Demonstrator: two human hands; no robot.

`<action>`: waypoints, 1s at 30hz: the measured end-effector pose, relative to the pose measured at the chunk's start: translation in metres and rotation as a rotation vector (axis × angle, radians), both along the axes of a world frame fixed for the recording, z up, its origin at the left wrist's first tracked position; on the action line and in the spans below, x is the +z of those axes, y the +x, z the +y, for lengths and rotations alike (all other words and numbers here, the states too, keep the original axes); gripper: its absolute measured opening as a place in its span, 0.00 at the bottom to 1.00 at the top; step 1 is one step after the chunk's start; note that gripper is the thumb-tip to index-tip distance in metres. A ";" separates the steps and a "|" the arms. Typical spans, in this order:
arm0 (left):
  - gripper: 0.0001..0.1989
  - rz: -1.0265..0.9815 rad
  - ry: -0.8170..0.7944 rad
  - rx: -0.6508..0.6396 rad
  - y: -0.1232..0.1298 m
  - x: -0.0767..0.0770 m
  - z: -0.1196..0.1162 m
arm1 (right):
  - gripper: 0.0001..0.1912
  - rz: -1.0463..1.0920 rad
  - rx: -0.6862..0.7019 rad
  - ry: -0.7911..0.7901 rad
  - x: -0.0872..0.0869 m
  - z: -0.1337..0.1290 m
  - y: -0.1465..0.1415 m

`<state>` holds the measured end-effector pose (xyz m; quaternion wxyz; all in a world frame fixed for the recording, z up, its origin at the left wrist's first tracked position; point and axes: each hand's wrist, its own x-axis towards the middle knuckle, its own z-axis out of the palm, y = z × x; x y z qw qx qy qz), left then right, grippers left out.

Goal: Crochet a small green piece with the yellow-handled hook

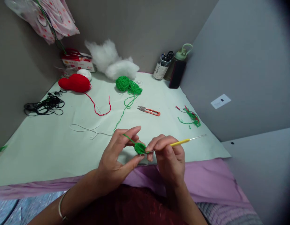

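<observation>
Between my two hands is a small green crocheted piece, cupped in shape. My left hand holds its lower left side near the thumb tip, with green yarn running over the fingers. My right hand is closed round a crochet hook with a yellow handle; the hook's thin metal end reaches the lower edge of the piece. The fingertips of my right hand are at the right side of the piece. A strand leads back from my left hand to a green yarn ball.
Orange-handled snips lie beyond my hands. Red yarn, black cord and white stuffing are at the left and back. Yarn scraps lie right. A pen holder, green-lidded bottle and dark phone stand at the back right.
</observation>
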<state>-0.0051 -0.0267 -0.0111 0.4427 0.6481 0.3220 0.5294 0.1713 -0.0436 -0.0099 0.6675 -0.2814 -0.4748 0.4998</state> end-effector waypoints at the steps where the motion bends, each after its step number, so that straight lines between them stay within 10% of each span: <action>1: 0.39 -0.001 0.021 0.001 0.000 0.000 0.000 | 0.11 -0.011 -0.002 0.022 0.000 -0.001 0.001; 16: 0.27 -0.247 -0.403 -0.187 0.005 0.061 0.035 | 0.14 0.265 -0.033 -0.163 0.052 0.042 -0.017; 30: 0.18 -0.387 -0.479 -0.206 0.011 0.057 0.038 | 0.14 0.599 0.157 -0.447 0.059 0.052 -0.021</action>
